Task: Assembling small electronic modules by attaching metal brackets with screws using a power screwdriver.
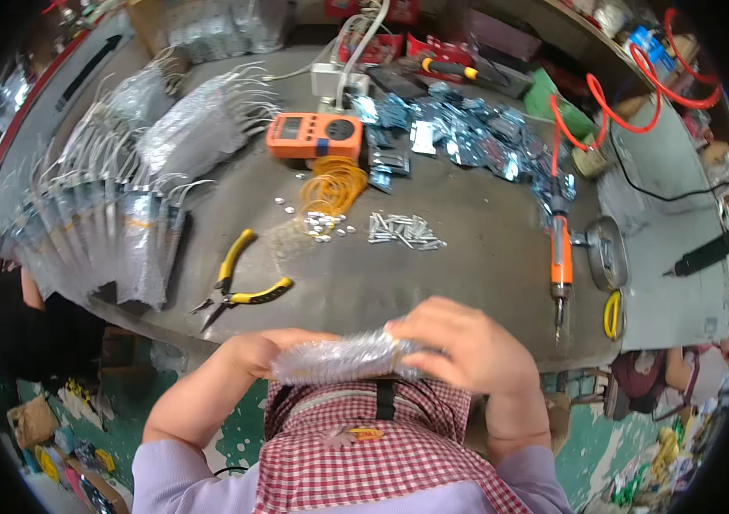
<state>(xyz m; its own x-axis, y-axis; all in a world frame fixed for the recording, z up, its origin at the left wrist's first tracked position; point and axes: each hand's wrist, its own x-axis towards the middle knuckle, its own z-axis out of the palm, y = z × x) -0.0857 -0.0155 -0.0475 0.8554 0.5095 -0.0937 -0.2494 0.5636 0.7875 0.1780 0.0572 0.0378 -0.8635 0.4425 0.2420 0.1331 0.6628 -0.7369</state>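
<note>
A clear bubble-wrapped bundle lies level between my two hands, just in front of the table's near edge. My left hand grips its left end, with part of the fingers hidden by the wrap. At the other end, my right hand has its fingers and thumb closed round the wrap; motion blurs it slightly. What lies inside the bundle cannot be made out. Yellow-handled pliers rest with handles spread, beyond my left hand. Small silver metal pins lie in a pile farther up the table.
Bubble-wrapped bundles with white wires fan out at left. Yellow rubber bands lie below an orange meter. Shiny blue-silver packets cover the back. An orange power screwdriver hangs at right under a red coiled hose.
</note>
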